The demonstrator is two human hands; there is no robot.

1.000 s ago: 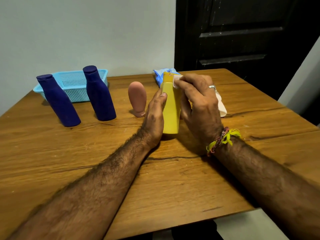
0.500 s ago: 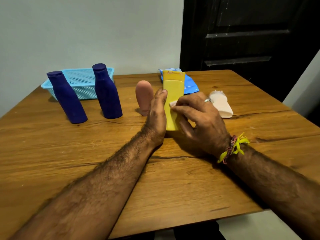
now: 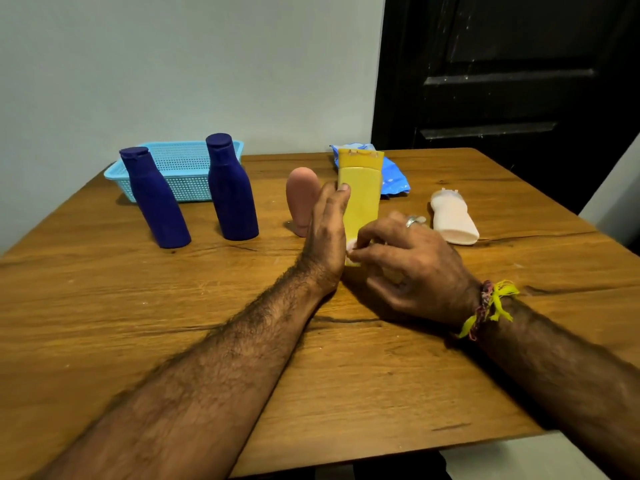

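A yellow bottle stands upright near the middle of the wooden table. My left hand holds it from the left side, thumb up along its edge. My right hand pinches a small white wipe and presses it against the bottle's lower front. The bottle's base is hidden behind my right hand.
Two dark blue bottles stand at the left in front of a light blue basket. A pink bottle stands just left of my left hand. A white bottle lies at the right; a blue packet lies behind.
My right hand with the wipe has slid down the yellow bottle from its top to its lower part. My left hand has kept its hold.
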